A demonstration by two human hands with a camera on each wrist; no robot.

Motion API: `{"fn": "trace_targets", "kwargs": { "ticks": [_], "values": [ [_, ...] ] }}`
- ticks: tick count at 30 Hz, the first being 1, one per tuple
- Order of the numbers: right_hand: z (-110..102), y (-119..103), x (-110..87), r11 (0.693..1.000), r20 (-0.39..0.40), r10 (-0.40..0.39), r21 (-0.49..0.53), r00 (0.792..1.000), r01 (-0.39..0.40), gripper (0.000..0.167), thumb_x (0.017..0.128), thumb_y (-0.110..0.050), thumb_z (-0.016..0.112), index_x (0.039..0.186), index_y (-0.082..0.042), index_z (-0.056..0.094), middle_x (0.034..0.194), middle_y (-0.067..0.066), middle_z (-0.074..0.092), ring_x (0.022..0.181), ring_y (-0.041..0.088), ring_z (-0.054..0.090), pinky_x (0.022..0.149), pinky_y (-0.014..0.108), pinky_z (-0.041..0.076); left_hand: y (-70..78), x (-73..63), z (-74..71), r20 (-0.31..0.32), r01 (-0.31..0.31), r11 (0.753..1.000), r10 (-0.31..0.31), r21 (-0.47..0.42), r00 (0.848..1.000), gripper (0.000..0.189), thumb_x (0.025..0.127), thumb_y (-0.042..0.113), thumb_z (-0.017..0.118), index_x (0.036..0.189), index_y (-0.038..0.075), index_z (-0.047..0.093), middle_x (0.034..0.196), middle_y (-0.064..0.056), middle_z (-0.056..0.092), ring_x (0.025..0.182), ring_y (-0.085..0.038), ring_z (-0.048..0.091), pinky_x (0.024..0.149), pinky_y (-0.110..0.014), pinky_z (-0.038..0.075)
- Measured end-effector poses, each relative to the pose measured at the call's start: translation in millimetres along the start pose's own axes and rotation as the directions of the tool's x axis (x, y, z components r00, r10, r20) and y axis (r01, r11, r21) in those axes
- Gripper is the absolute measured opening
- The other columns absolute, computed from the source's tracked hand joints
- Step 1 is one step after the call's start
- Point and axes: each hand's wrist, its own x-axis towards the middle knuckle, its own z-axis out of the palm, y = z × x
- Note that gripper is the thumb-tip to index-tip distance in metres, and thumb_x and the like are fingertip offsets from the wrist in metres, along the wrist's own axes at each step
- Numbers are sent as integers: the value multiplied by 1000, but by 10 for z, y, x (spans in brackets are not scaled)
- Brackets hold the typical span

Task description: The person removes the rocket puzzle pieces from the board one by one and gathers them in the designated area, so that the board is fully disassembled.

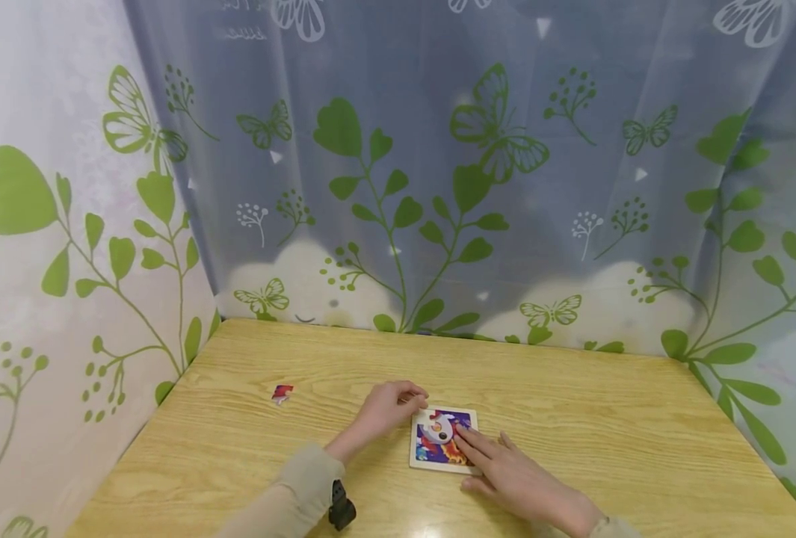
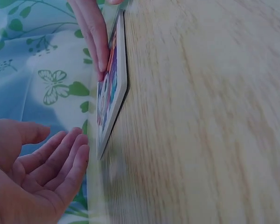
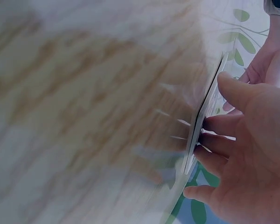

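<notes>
A square jigsaw puzzle (image 1: 438, 450) in a pale frame lies flat on the table, its picture purple, orange and white. Fingertips of my right hand (image 1: 515, 478) rest on the picture's right side, fingers fairly straight, thumb near the lower right corner. In the right wrist view, those fingers (image 3: 219, 154) meet the board's face. My left hand (image 1: 386, 409) hovers by the upper left corner with loosely bent fingers; the left wrist view shows that palm (image 2: 42, 172) holding nothing. A loose red and purple puzzle piece (image 1: 282, 394) lies well off to the left.
The wood-grain table (image 1: 606, 418) meets a hanging cloth (image 1: 398, 187) with green leaves and butterflies at the back, and similar cloth along both sides. A dark watch (image 1: 341, 506) is on my left wrist.
</notes>
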Motion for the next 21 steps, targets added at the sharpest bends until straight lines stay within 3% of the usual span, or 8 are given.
{"fn": "trace_targets", "kwargs": {
  "ticks": [7, 11, 21],
  "values": [
    [3, -1, 7, 1000, 2, -2, -13, 1000, 2, 63, 105, -44, 50, 153, -4, 42, 161, 17, 36, 141, 37, 43, 111, 68, 29, 31, 28, 90, 18, -4, 999, 3, 47, 1000, 20, 100, 18, 65, 110, 3, 74, 94, -7, 76, 86, -20, 71, 73, -30, 57],
    [10, 2, 9, 1000, 6, 1, -16, 1000, -1, 63, 105, -45, 49, 153, -4, 42, 161, 16, 36, 141, 37, 43, 111, 68, 30, 28, 42, 125, 22, 23, 997, -25, 78, 999, 19, 99, 19, 66, 109, 5, 75, 96, -6, 75, 89, -21, 69, 77, -34, 57],
    [-1, 17, 13, 1000, 5, 4, 23, 1000, -4, 64, 105, -46, 50, 153, -3, 43, 159, 18, 37, 139, 39, 45, 111, 69, 29, 71, 48, 117, 22, 44, 995, -47, 94, 999, 19, 99, 17, 66, 107, 4, 75, 95, -7, 74, 86, -20, 69, 75, -33, 56]
  ]
}}
